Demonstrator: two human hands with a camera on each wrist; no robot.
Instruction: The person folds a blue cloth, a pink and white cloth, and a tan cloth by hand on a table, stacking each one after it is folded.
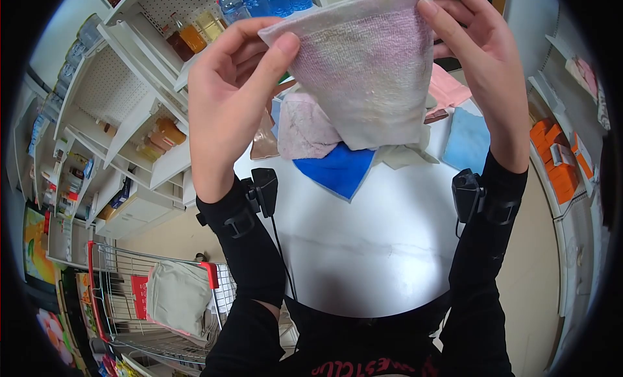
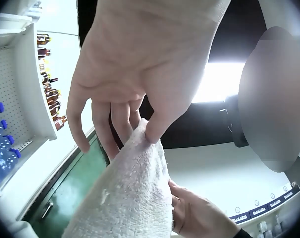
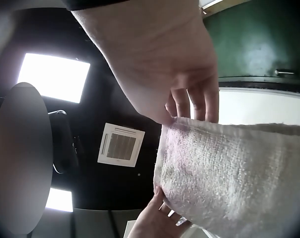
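Note:
A pale terry towel (image 1: pixel 363 72), whitish with a lilac tint, hangs in front of me above the table. My left hand (image 1: pixel 230 98) pinches its upper left corner between thumb and fingers. At the opposite upper corner, my right hand (image 1: pixel 483 59) pinches the edge the same way. Both wrist views show the towel (image 2: pixel 135 193) stretched between the thumbs. Below it on the white table (image 1: pixel 370 247) lie a folded pinkish towel (image 1: pixel 304 125), a dark blue cloth (image 1: pixel 334 172), a grey-beige cloth (image 1: pixel 412 156), a light blue cloth (image 1: pixel 467 140) and a pink cloth (image 1: pixel 449 88).
A shopping cart (image 1: pixel 211 273) with folded fabric (image 1: pixel 175 296) inside stands left of the table. White shelves (image 1: pixel 130 127) with bottles line the left and back. Orange boxes (image 1: pixel 553 161) sit on a shelf at the right.

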